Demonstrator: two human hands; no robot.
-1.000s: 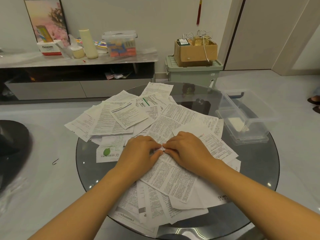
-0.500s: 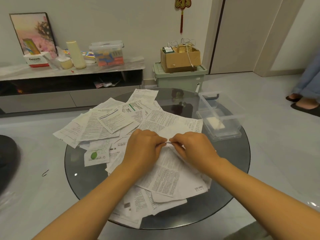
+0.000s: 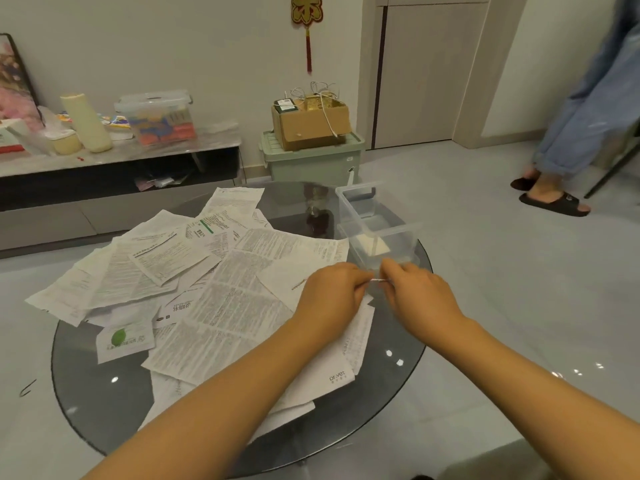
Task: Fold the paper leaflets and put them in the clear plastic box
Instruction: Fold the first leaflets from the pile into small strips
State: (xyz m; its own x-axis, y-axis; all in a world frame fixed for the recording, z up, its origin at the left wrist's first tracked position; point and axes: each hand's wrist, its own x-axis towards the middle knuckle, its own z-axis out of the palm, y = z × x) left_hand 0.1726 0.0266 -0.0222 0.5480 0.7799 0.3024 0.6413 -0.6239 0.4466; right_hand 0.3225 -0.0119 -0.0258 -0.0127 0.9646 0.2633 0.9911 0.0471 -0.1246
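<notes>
Several printed paper leaflets (image 3: 225, 299) lie spread in a loose pile over a round dark glass table (image 3: 104, 393). My left hand (image 3: 332, 296) and my right hand (image 3: 419, 296) pinch a small folded leaflet (image 3: 378, 280) between them, edge-on, just in front of the clear plastic box (image 3: 405, 251). The box stands open at the table's right rim and holds a pale folded paper (image 3: 374, 244). Its lid (image 3: 360, 202) lies behind it.
A low TV bench (image 3: 121, 157) with a storage tub, a cream bottle and boxes runs along the back wall. A green crate (image 3: 311, 161) carries a cardboard box. A person's legs in jeans and black slippers (image 3: 554, 202) stand at the right.
Both hands have lifted the small folded leaflet off the pile and carried it right, up to the box's near wall. The view has swung right, bringing a standing person's legs into sight.
</notes>
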